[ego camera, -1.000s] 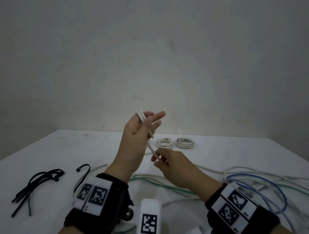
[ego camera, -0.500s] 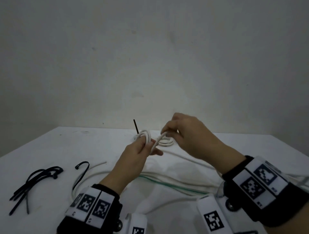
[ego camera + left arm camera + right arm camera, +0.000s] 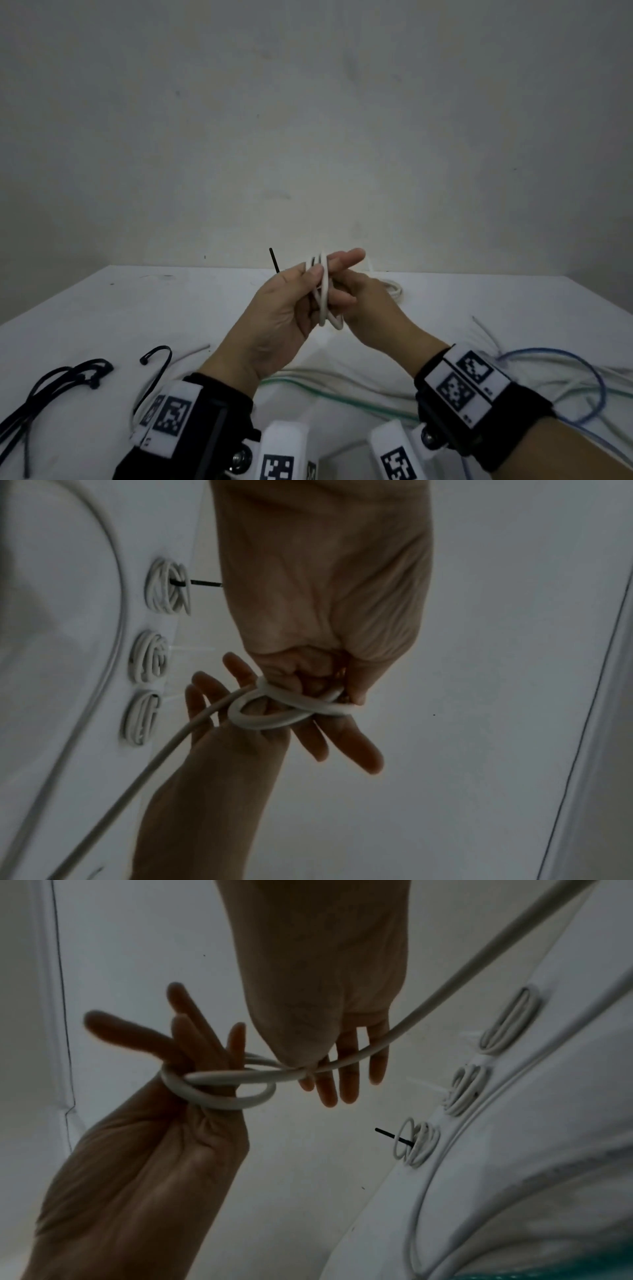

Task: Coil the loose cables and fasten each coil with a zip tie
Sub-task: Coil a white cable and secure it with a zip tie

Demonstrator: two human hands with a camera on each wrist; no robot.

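Note:
My left hand (image 3: 318,277) is held up over the white table (image 3: 171,308) and pinches a small coil of white cable (image 3: 323,298) between thumb and fingers, with the forefinger straight. Just behind and to the right of the coil, my right hand (image 3: 358,296) pinches the same cable's free run (image 3: 394,1039) between thumb and fingers. That run trails down toward the table (image 3: 154,756). The coil (image 3: 274,712) has two or three turns. Loose black zip ties (image 3: 58,380) lie at the table's left front.
Three tied white coils (image 3: 167,588) (image 3: 149,657) (image 3: 140,718) lie in a row at the table's far side, one with a black zip tie tail (image 3: 274,260) sticking up. Loose white, green (image 3: 325,392) and blue (image 3: 589,373) cables sprawl at the front right.
My right hand swung from above and beyond the coil down to its right side, laying the cable around. My left hand rose slightly with the coil.

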